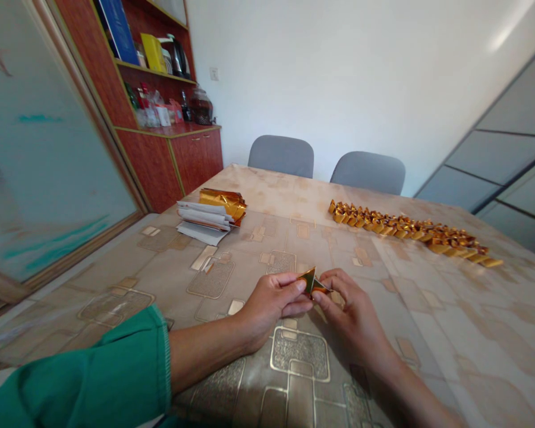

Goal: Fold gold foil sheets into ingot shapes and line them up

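Here we go, both hands are up close over the table: the left hand (pixel 270 303) and the right hand (pixel 348 315) are closed in tight pinches, fingertips nearly meeting on a small folded gold foil piece (pixel 311 280). It's a pointed little triangle, held just above the tabletop between them! The left forearm runs out to a green sleeve (pixel 71 368), while the right forearm is bare.

Beneath them lies a patterned oilcloth (pixel 450 333) covering the table. Up ahead to the left sits a stack of white paper slips (pixel 203 223), with crumpled gold foil sheets (pixel 223 202) lying on it. Off to the right, well apart from the hands, stretches a long row of folded gold foil ingots (pixel 405 232), packed side by side.

Past the far edge, two grey chairs (pixel 280 156) (pixel 368 172) stand against a white wall (pixel 339 71). On the left, a red-brown wooden cabinet (pixel 169 154) holds a glass jar (pixel 201 107), and a frosted glass door (pixel 40 160) fills the near left!
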Available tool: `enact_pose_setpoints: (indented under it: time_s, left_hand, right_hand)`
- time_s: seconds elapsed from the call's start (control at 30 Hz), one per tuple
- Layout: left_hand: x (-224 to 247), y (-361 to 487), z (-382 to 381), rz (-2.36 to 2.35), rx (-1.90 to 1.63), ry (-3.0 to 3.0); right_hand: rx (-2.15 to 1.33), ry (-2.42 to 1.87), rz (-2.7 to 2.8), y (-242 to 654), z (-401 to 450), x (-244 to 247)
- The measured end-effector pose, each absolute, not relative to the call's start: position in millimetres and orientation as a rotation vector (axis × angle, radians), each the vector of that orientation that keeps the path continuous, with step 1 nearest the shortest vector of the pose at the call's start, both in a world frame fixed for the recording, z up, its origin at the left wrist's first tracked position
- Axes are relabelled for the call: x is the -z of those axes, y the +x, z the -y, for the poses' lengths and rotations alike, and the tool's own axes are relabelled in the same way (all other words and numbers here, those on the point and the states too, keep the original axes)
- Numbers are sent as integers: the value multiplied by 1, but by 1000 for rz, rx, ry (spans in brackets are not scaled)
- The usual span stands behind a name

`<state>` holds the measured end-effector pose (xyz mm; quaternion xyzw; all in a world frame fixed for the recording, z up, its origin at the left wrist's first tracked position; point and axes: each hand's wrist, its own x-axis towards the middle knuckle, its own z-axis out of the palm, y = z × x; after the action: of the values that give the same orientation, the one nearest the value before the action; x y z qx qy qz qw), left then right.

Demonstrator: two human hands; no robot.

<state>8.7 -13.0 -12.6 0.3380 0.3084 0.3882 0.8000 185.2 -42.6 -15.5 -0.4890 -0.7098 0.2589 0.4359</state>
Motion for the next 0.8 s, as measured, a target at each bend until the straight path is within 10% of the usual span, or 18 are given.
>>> enact_pose_setpoints:
  time_s: [0.8]
  left_hand:
    - [15,10,13,-759,-786,835]
  right_hand:
    - [-630,-1309,1766,186,41,17]
